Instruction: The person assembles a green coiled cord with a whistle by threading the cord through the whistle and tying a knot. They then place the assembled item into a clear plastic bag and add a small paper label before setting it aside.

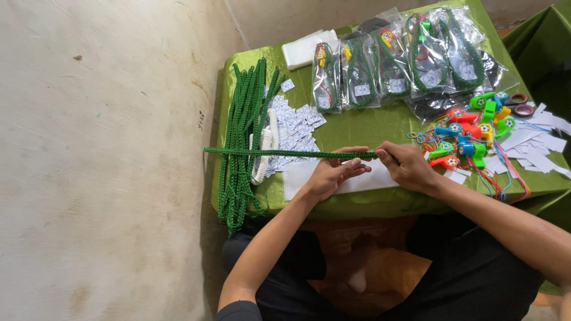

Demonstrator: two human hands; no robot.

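Both hands are stretching one green cord (285,153) flat: right hand (407,166) pinching its end, left hand (333,173) fingers lying open along it; folding likely needs a firmer left grip.

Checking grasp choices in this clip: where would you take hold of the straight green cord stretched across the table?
Grip the green cord near its right end, coming from the near side. It lies level, left to right, and the right hand pinches that end while the left hand steadies it beside. Its left stretch crosses the pile of green cords, so a grip there might snag.
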